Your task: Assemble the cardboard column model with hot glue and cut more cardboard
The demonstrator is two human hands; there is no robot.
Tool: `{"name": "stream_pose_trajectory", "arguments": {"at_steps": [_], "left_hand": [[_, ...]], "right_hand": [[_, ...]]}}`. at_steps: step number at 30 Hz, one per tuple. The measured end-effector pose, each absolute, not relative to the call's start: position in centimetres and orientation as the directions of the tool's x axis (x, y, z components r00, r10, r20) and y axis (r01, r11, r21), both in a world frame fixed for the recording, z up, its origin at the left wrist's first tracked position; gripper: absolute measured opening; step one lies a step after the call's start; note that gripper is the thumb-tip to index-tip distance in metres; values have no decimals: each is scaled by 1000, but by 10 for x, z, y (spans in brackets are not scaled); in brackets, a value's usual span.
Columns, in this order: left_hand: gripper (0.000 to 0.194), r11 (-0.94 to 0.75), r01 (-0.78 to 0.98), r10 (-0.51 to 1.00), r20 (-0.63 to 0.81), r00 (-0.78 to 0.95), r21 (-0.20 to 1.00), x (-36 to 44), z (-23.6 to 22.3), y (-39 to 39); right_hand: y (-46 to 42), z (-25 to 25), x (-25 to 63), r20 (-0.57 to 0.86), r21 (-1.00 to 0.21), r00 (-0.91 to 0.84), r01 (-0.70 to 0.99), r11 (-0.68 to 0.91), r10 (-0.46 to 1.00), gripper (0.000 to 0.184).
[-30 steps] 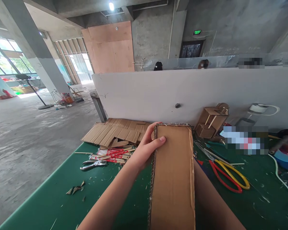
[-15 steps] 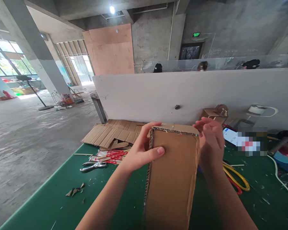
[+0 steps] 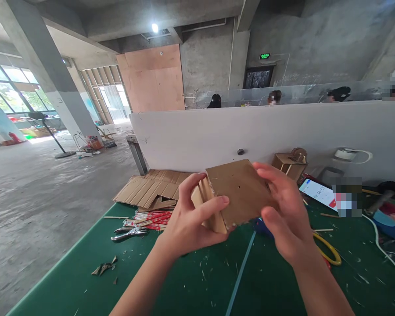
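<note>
The box [image 3: 235, 197] is held above the bench [image 3: 151, 281], tilted so that one flat face, with a small dark hole [image 3: 239, 187], points back at the wearer, probably to give a clear look at it. The left hand [image 3: 192, 215] has its grip closed on the box's left end, thumb on the face, which likely steadies the weight. The right hand [image 3: 286, 210] curves round the box's right edge, thumb and fingers apart (whether it bears any load, I cannot tell). Left of the box lie the sticks [image 3: 146, 219] and pliers [image 3: 130, 233]; right of it, the scissors [image 3: 331, 249] and phone [image 3: 316, 193], seemingly set aside to leave the hands room.
</note>
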State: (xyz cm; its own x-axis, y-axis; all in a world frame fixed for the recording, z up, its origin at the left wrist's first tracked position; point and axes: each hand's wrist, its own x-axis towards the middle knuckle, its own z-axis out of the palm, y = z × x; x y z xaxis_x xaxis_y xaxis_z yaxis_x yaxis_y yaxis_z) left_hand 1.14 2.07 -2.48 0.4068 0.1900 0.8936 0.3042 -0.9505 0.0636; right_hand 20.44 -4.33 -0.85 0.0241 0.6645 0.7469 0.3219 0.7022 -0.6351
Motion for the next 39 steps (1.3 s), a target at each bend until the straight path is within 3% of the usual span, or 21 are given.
{"name": "stream_pose_trajectory", "arguments": {"at_steps": [8, 13, 18, 24, 27, 31, 32, 34, 35, 37, 39], "left_hand": [[58, -897, 417, 13, 936, 352, -144, 26, -39, 29], [51, -884, 441, 12, 936, 351, -153, 27, -38, 29], [42, -879, 420, -67, 930, 360, -226, 28, -44, 30], [50, -896, 402, -2, 909, 417, -187, 26, -51, 33], [59, -927, 361, 61, 915, 398, -96, 26, -46, 32], [68, -930, 319, 248, 952, 179, 182, 26, -33, 26], [66, -925, 277, 307, 942, 136, 261, 25, -30, 25], [61, -894, 188, 430, 898, 96, 407, 22, -26, 26], [59, -869, 153, 486, 869, 94, 470, 21, -24, 27], [56, -819, 109, 573, 813, 105, 563, 17, -22, 30], [55, -785, 87, 620, 776, 120, 614, 13, -21, 32]], "right_hand": [[-20, -20, 220, 678, -685, 9, 370, 627, 735, 32], [-16, -23, 225, 697, -674, -32, 309, 670, 716, 33], [-15, -25, 234, 714, -636, -70, 351, 687, 697, 34], [-17, -25, 235, 713, -622, -66, 399, 673, 698, 34], [-21, -21, 228, 701, -637, -76, 380, 670, 709, 38], [-11, -24, 241, 657, -717, 56, 353, 601, 751, 44], [-7, -27, 251, 627, -735, 106, 409, 541, 771, 44], [2, -36, 279, 451, -731, 146, 626, 270, 881, 47], [5, -41, 294, 302, -646, 146, 758, 89, 942, 46], [7, -54, 327, -20, -358, 190, 915, -185, 982, 42], [3, -67, 355, -151, -271, 260, 917, -293, 954, 30]]}}
